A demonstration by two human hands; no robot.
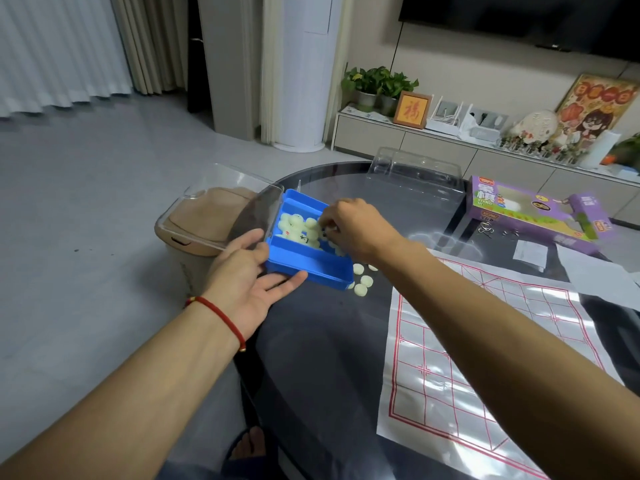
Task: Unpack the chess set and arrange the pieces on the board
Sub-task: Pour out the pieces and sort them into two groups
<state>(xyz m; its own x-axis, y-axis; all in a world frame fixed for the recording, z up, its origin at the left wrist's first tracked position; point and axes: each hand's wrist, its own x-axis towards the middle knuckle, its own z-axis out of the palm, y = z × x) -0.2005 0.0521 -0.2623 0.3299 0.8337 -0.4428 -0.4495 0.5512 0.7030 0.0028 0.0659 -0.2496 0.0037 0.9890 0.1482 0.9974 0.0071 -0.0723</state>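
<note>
Many pale round pieces (299,230)

The room is evenly and softly lit, fairly bright, with pale daylight filtering through the curtains (52,50) at upper left. Shadows are weak — only a faint dark patch under the blue tray (304,265). The dark glass table (329,341) acts like a mirror: white glare patches sit near its middle, and the far furniture reflects dimly in it. The clear lid (225,206) catches a thin bright edge (its surface is hazy with reflection). The plastic board sheet (467,358) shines unevenly. Wide-angle distortion bends the walls and floor lines toward the edges — both forearms look stretched. Fine detail is soft throughout; the pale pieces (298,226) blur together, slightly overexposed.
</note>
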